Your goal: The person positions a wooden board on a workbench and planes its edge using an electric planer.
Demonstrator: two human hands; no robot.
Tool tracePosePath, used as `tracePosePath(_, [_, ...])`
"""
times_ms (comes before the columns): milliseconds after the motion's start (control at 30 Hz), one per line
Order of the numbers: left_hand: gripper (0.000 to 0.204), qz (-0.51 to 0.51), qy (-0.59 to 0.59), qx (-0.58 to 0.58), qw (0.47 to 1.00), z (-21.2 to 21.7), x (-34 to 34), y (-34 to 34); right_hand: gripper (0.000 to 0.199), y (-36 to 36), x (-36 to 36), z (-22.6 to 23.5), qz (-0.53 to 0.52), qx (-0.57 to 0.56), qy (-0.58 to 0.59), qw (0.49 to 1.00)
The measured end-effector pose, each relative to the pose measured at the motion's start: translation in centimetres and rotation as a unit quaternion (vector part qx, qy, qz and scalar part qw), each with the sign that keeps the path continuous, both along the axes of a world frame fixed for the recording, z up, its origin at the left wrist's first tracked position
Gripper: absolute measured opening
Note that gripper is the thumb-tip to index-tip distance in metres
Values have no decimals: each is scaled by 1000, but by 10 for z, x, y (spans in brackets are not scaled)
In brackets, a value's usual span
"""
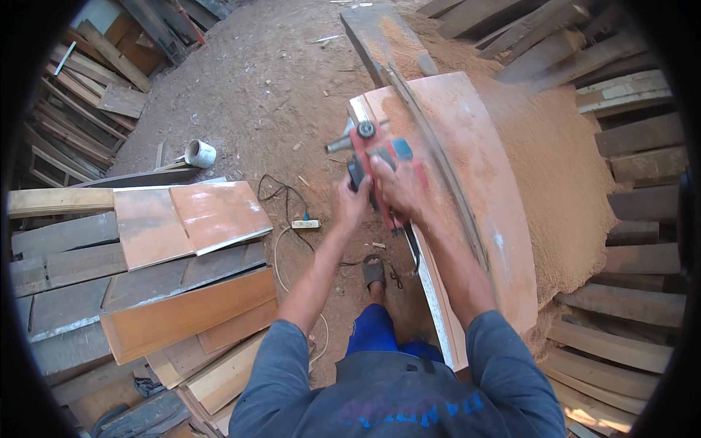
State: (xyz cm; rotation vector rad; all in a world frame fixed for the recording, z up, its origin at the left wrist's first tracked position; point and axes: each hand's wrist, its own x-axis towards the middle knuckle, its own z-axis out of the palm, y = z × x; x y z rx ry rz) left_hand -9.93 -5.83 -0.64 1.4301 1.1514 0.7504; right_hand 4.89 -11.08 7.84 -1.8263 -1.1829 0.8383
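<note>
A red electric hand planer [361, 144] with a dark round knob and a grey spout rests at the left edge of a broad wooden board [491, 171]. My right hand [398, 187] is closed round its grip. My left hand [349, 200] grasps the dark part on the planer's left side; some of its fingers are hidden. A long narrow strip of wood [440, 157] lies along the board, right of the planer. Pale shavings are scattered over the board's surface. The planer's underside is out of sight.
Sawdust [562, 197] is heaped right of the board, before stacked planks [646, 157]. At left, flat boards [219, 215] lie on a pile of timber. A white power strip [305, 224] and loose cables are on the ground near my sandalled foot [373, 270]. A white bucket [199, 154] stands farther off.
</note>
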Motion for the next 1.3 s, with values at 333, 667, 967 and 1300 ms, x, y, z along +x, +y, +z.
tracePosePath(333, [37,5,89,41,995,15,16,80,59,80,13,-10,-20,58,-16,998])
tracePosePath(667, [50,-27,149,5,988,23,-31,-172,38,-164,-31,-1,-65,-51,105,991])
tracePosePath(967, [82,-73,187,-35,979,30,-76,-371,53,-370,-74,-10,-78,-102,194,973])
tracePosePath(1300, [57,2,148,31,989,10,-33,-169,60,-158,-28,20,-40,-144,128,980])
